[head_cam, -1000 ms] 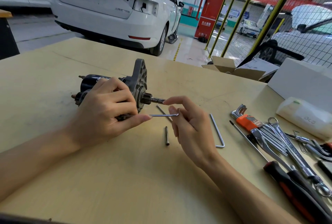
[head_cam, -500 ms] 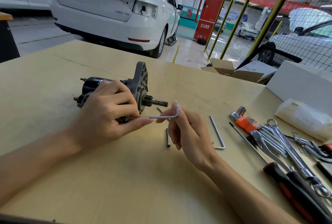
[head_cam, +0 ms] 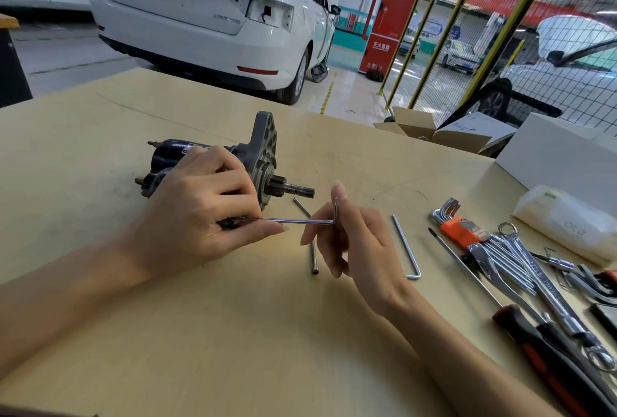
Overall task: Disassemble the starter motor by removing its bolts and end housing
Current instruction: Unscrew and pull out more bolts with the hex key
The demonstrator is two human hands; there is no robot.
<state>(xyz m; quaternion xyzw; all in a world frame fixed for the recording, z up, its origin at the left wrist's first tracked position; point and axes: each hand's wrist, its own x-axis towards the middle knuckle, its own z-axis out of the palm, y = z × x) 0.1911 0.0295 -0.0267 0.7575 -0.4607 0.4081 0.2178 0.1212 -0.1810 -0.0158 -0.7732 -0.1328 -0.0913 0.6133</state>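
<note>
Pale wooden desk (head_cam: 233, 333), garage behind, white car (head_cam: 207, 15) parked close; left hand (head_cam: 197, 213) grips the starter motor (head_cam: 213, 162) lying mid-desk; right hand (head_cam: 354, 243) pinches a hex key (head_cam: 300, 221); loose bolts (head_cam: 314, 258) beside, tools (head_cam: 500, 256) right.

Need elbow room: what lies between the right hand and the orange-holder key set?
In the head view, one loose hex key on bare table, between right hand and key set.

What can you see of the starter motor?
The starter motor lies on its side on the table. It has a dark cylindrical body with studs at its left end, a grey metal end housing still on, and a pinion shaft pointing right. The left hand grips it; a hex key, worked by the right hand, enters its lower edge.
</note>
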